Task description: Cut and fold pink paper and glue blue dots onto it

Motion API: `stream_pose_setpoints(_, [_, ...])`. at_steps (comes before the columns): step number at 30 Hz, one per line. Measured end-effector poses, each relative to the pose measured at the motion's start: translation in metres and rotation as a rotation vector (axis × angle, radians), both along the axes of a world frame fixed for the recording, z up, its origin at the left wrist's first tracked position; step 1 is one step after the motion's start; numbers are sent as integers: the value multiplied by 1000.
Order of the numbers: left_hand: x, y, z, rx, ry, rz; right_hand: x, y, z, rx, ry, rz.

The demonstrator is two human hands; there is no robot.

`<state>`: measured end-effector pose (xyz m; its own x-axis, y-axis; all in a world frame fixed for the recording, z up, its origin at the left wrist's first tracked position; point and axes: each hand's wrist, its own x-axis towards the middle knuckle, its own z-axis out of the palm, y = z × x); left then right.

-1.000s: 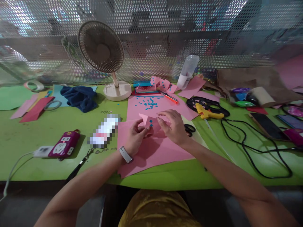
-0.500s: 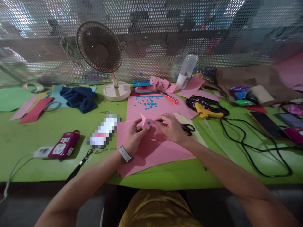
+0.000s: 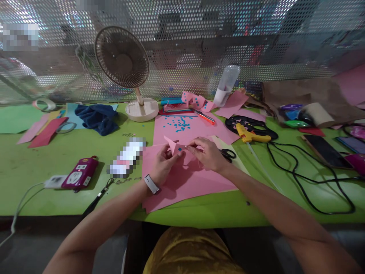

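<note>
My left hand (image 3: 165, 163) is closed on a small folded piece of pink paper (image 3: 172, 144), with a blue diamond-shaped bit (image 3: 180, 149) on its face. Close to the paper's right side, my right hand (image 3: 207, 154) pinches with thumb and forefinger; whether it grips the paper's edge or a tiny bit is too small to tell. Beneath both hands lies a large pink sheet (image 3: 182, 194). Many small blue paper bits (image 3: 182, 123) are scattered on another pink sheet (image 3: 162, 134) behind. Black-handled scissors (image 3: 228, 154) lie partly hidden by my right hand.
A fan (image 3: 142, 109) stands at the back left, with a dark blue cloth (image 3: 98, 118) beside it. A yellow glue gun (image 3: 252, 136) rests on the right, its black cord (image 3: 293, 171) looping over the green table. A cutter (image 3: 207, 118) and a clear bottle (image 3: 226, 85) are behind.
The folded pink paper has tipped slightly to the left in my left hand. My right hand stays pinched close to it. The whole view has shifted a little.
</note>
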<state>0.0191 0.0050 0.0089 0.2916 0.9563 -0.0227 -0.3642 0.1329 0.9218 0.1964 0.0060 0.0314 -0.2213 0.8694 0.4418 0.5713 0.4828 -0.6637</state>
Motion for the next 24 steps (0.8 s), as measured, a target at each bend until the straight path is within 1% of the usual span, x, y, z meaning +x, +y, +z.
stream_pose_setpoints(4, [1, 0, 1, 7, -5, -28, 7, 4, 2, -90, 81, 10])
stream_pose_setpoints(7, [0, 1, 0, -24, -10, -20, 10, 5, 4, -144, 134, 26])
stream_pose_setpoints(9, [-1, 1, -1, -58, 3, -2, 9, 4, 3, -145, 125, 39])
stream_pose_setpoints(12, [-2, 2, 0, -91, 44, 49, 5, 2, 1, -121, 54, 52])
stream_pose_setpoints(14, [-2, 3, 1, -85, 58, 74, 2, 0, -2, -82, -5, 36])
stream_pose_setpoints(17, [-2, 4, 2, -54, 35, 71, -2, -1, -5, -54, -38, 20])
stream_pose_setpoints(20, [-3, 4, 4, -19, 24, 60, -3, -2, -5, -92, -11, 35])
stream_pose_setpoints(24, [-3, 3, 6, 1, 60, 44, 3, -1, 4, -158, 61, 78])
